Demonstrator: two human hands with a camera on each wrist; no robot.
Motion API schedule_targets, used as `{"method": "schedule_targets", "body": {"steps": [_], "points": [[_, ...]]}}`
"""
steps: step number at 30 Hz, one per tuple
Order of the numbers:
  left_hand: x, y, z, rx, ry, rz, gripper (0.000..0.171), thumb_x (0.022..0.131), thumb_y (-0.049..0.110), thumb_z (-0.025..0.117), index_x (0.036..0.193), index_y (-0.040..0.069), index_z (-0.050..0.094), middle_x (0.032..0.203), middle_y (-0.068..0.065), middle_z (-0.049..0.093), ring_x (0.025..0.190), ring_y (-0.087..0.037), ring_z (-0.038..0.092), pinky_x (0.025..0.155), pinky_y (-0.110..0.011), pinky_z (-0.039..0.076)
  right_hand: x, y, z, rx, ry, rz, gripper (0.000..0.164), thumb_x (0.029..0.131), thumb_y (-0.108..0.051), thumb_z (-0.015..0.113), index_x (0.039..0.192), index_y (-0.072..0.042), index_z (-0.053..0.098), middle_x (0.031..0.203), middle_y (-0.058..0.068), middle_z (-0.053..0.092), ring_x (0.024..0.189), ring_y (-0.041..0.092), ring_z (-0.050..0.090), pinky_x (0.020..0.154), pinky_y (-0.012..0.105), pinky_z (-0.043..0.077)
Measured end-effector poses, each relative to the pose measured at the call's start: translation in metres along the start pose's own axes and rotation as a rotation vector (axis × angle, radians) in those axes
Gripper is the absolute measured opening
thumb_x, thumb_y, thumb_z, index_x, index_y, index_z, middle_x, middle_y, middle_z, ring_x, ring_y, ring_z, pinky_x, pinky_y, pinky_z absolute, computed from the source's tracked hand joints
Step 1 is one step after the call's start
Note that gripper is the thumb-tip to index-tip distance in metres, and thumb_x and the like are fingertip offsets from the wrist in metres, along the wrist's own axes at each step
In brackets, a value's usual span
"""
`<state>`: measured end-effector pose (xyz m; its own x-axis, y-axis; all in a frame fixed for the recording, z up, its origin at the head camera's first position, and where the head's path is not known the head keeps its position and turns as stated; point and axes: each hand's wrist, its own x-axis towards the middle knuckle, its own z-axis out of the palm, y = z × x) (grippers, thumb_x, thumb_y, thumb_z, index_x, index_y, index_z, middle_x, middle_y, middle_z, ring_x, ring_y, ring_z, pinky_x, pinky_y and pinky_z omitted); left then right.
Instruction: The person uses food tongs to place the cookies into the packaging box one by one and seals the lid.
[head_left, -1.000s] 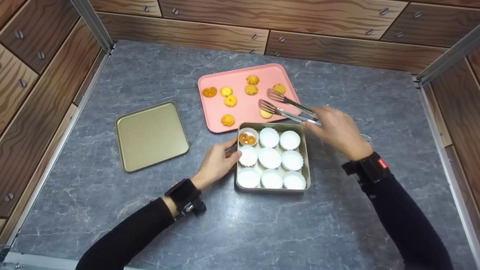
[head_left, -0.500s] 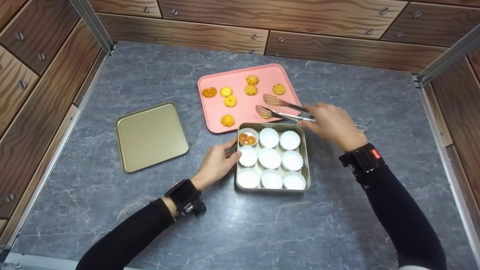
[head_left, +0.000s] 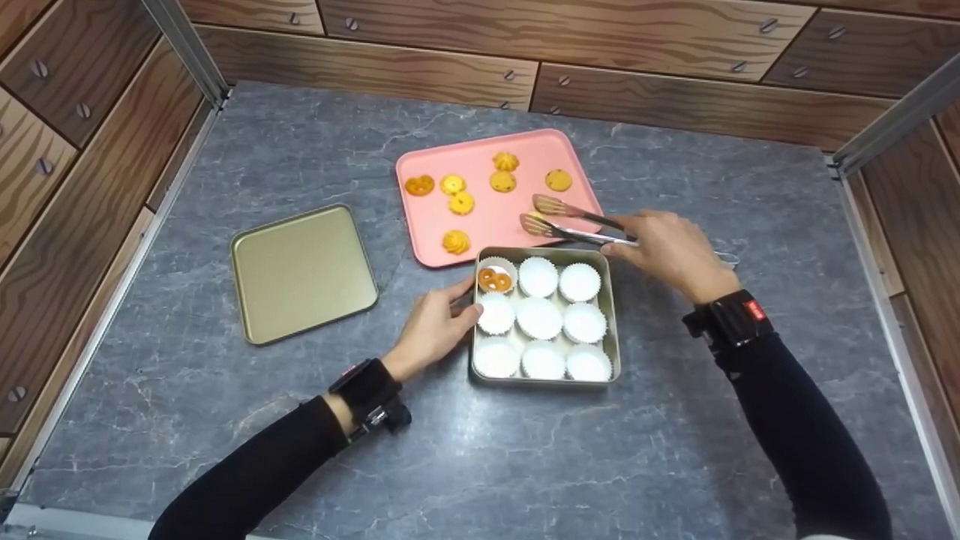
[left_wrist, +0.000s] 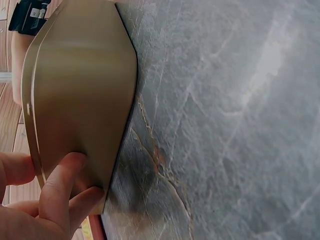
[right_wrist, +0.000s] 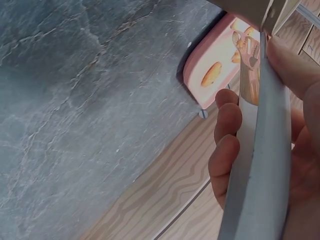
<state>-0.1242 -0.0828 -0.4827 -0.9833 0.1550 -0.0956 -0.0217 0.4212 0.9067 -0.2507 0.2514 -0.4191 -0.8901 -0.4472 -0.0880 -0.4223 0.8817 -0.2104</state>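
Note:
My right hand grips metal tongs, whose slotted ends are a little apart over the pink tray's near right part. Between or under these ends lies a round yellow cookie, mostly hidden. Fingers and thumb wrap the tongs' handles in the right wrist view. My left hand holds the left wall of a square gold tin, thumb at the rim and fingers against the outside. White paper cups stand in rows in the tin; the far left one contains a pretzel-shaped cookie.
Behind the tin lies the pink tray with several cookies: another pretzel, a swirl, ring-shaped ones and round ones. A gold lid lies to the left on the grey marbled table. Wood-patterned walls surround it.
The tongs' ends have shifted slightly towards me over the round yellow cookie and come closer together. My right hand has moved slightly with them. My left hand and the tin stay put.

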Motion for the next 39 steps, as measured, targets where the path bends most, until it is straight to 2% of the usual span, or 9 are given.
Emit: {"method": "schedule_targets", "body": {"steps": [4, 7, 11, 17, 22, 24, 27, 33, 39], "points": [[0.001, -0.001, 0.000, 0.013, 0.005, 0.011, 0.055, 0.099, 0.015, 0.066, 0.149, -0.002, 0.050, 0.146, -0.020, 0.054, 0.104, -0.026, 0.074, 0.086, -0.035, 0.064, 0.000, 0.006, 0.003, 0.009, 0.030, -0.006, 0.048, 0.095, -0.038, 0.076, 0.129, -0.005, 0.070, 0.102, 0.015, 0.071, 0.089, 0.035, 0.067, 0.072, 0.056, 0.056], [0.000, -0.001, 0.001, 0.006, -0.001, 0.002, 0.056, 0.099, 0.014, 0.066, 0.149, -0.002, 0.049, 0.148, -0.021, 0.053, 0.107, -0.027, 0.073, 0.086, -0.033, 0.064, 0.000, 0.009, 0.007, 0.019, 0.036, -0.010, 0.049, 0.095, -0.038, 0.075, 0.131, -0.006, 0.069, 0.102, 0.016, 0.071, 0.088, 0.034, 0.066, 0.073, 0.055, 0.056], [0.000, -0.001, 0.000, 0.007, 0.000, -0.011, 0.056, 0.099, 0.015, 0.066, 0.150, -0.001, 0.049, 0.150, -0.020, 0.051, 0.116, -0.028, 0.069, 0.094, -0.033, 0.061, -0.001, 0.014, 0.013, 0.025, 0.042, -0.026, 0.052, 0.095, -0.039, 0.074, 0.135, -0.007, 0.067, 0.105, 0.018, 0.070, 0.090, 0.036, 0.066, 0.076, 0.057, 0.057], [-0.001, 0.000, -0.001, -0.016, -0.016, -0.019, 0.057, 0.099, 0.014, 0.067, 0.151, -0.001, 0.047, 0.151, -0.020, 0.049, 0.119, -0.031, 0.067, 0.097, -0.033, 0.060, -0.004, 0.019, 0.024, 0.035, 0.053, -0.032, 0.054, 0.098, -0.040, 0.071, 0.141, -0.008, 0.063, 0.113, 0.024, 0.068, 0.100, 0.045, 0.065, 0.084, 0.064, 0.055], [-0.001, -0.003, -0.003, -0.126, -0.051, -0.065, 0.059, 0.100, 0.012, 0.066, 0.154, 0.004, 0.044, 0.155, -0.021, 0.047, 0.120, -0.032, 0.067, 0.085, -0.030, 0.064, -0.006, 0.023, 0.033, 0.084, 0.047, -0.020, 0.057, 0.099, -0.038, 0.070, 0.148, -0.013, 0.058, 0.121, 0.027, 0.066, 0.107, 0.048, 0.064, 0.090, 0.066, 0.054], [-0.001, -0.003, -0.003, -0.179, -0.064, -0.087, 0.060, 0.101, 0.010, 0.065, 0.156, 0.006, 0.043, 0.155, -0.022, 0.046, 0.117, -0.031, 0.069, 0.076, -0.029, 0.066, -0.007, 0.025, 0.037, 0.097, 0.065, -0.028, 0.057, 0.098, -0.036, 0.071, 0.148, -0.013, 0.058, 0.121, 0.027, 0.066, 0.107, 0.048, 0.064, 0.091, 0.065, 0.055], [-0.001, -0.002, -0.003, -0.220, -0.070, -0.105, 0.061, 0.100, 0.009, 0.065, 0.157, 0.008, 0.042, 0.156, -0.021, 0.046, 0.114, -0.030, 0.070, 0.070, -0.030, 0.066, -0.008, 0.026, 0.040, 0.110, 0.097, -0.056, 0.054, 0.098, -0.033, 0.072, 0.146, -0.011, 0.059, 0.119, 0.026, 0.067, 0.106, 0.047, 0.065, 0.091, 0.064, 0.055], [-0.003, 0.000, -0.002, -0.284, -0.070, -0.120, 0.061, 0.101, 0.008, 0.064, 0.157, 0.005, 0.041, 0.157, -0.020, 0.045, 0.118, -0.033, 0.068, 0.071, -0.031, 0.066, -0.010, 0.028, 0.040, 0.147, 0.158, -0.094, 0.049, 0.099, -0.031, 0.071, 0.138, -0.002, 0.064, 0.119, 0.027, 0.070, 0.108, 0.047, 0.066, 0.094, 0.063, 0.054], [-0.001, 0.002, 0.001, -0.277, -0.069, -0.122, 0.062, 0.101, 0.008, 0.064, 0.158, 0.004, 0.039, 0.158, -0.023, 0.043, 0.119, -0.034, 0.067, 0.072, -0.031, 0.066, -0.011, 0.029, 0.035, 0.174, 0.172, -0.073, 0.051, 0.100, -0.033, 0.070, 0.137, 0.001, 0.064, 0.121, 0.028, 0.069, 0.109, 0.048, 0.066, 0.094, 0.063, 0.054]]}}
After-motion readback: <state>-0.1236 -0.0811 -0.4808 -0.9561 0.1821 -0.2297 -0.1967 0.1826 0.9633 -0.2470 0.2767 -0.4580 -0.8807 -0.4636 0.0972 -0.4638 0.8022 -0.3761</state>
